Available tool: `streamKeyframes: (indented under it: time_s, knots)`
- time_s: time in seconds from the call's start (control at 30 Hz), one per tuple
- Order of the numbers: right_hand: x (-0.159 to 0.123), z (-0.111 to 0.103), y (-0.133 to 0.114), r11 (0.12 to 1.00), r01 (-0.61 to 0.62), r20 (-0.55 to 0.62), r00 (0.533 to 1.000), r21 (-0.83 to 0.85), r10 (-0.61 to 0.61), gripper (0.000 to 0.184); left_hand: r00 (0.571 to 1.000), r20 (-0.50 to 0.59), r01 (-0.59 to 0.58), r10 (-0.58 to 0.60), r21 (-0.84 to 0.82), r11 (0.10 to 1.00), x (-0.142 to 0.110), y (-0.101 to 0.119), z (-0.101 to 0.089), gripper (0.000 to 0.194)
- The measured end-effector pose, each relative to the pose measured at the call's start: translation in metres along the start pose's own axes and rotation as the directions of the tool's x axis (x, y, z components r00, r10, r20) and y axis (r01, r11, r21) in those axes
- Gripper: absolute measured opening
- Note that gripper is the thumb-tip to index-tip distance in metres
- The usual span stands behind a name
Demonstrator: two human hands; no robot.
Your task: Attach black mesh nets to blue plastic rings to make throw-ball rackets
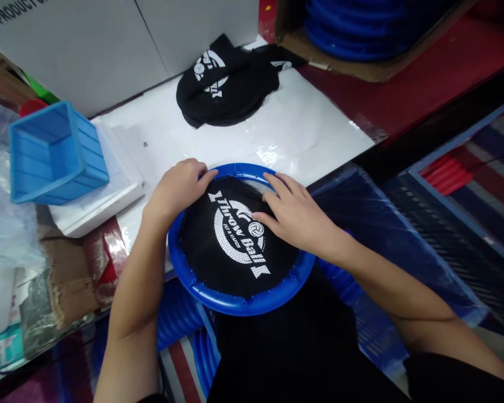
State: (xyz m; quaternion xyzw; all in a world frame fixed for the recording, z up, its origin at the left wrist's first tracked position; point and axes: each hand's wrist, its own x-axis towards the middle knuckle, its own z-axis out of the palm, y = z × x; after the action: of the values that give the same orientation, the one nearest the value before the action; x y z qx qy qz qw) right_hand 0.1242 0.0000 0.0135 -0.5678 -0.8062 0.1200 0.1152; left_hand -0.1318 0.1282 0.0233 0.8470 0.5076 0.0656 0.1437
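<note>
A blue plastic ring [218,305] with a black mesh disc [201,240] across it is tilted at the table's front edge, close to my body. White "Throw Ball" lettering shows on the mesh. At the upper left of the rim, my left hand [182,187] grips the ring, its thumb on top. Over the upper right rim lies my right hand [296,212], fingers bent at the rim and mesh edge, thumb above the mesh. A pale gap shows between mesh and rim near its fingertips. Farther back on the table lie several loose black mesh discs [231,95].
A blue bin [90,151] stands on a white slab at the left, near clear plastic bags [8,207]. Large grey cartons [109,50] line the back. A cardboard box [378,70] at the back right contains blue rings. Red pieces [447,173] sit in a crate at the right.
</note>
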Motion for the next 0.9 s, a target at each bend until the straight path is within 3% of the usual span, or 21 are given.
streamKeyframes:
  time_s: [0.1, 0.17, 0.27, 0.33, 0.5, 0.6, 0.73, 0.9]
  knots:
    - [0.004, 0.006, 0.009, 0.998, 0.049, 0.041, 0.998, 0.042, -0.051, 0.020, 0.998, -0.046, -0.040, 0.042, 0.048, 0.998, -0.005, 0.001, -0.004, 0.040]
    - [0.013, 0.006, 0.017, 0.992, 0.101, 0.071, 0.992, 0.075, -0.106, 0.011, 0.981, -0.093, -0.168, 0.168, 0.006, 0.986, -0.005, 0.006, -0.003, 0.030]
    - [0.023, 0.002, 0.030, 0.978, 0.160, 0.093, 0.980, 0.131, -0.173, 0.004, 0.908, -0.032, -0.419, 0.418, -0.102, 0.902, -0.002, 0.013, 0.005, 0.020]
    - [0.025, -0.002, 0.036, 0.967, 0.191, 0.098, 0.973, 0.169, -0.210, 0.005, 0.863, 0.043, -0.493, 0.503, -0.144, 0.858, 0.000, 0.016, 0.010, 0.023]
    - [0.005, -0.010, 0.034, 0.990, 0.133, -0.013, 0.991, 0.053, -0.133, 0.025, 0.866, 0.147, -0.450, 0.478, -0.186, 0.873, -0.003, 0.017, 0.008, 0.019]
    - [-0.010, -0.009, 0.026, 0.997, 0.078, -0.047, 0.996, -0.003, -0.079, 0.022, 0.861, 0.218, -0.434, 0.460, -0.159, 0.887, -0.009, 0.024, 0.003, 0.015]
    - [-0.012, -0.008, 0.030, 0.985, 0.094, 0.015, 0.995, 0.144, -0.098, 0.006, 0.830, 0.248, -0.473, 0.500, -0.163, 0.866, -0.016, 0.035, 0.002, 0.016]
    - [0.003, -0.011, 0.050, 0.895, 0.098, 0.002, 0.994, 0.434, -0.110, 0.009, 0.809, 0.206, -0.511, 0.550, -0.214, 0.832, -0.019, 0.037, 0.001, 0.016]
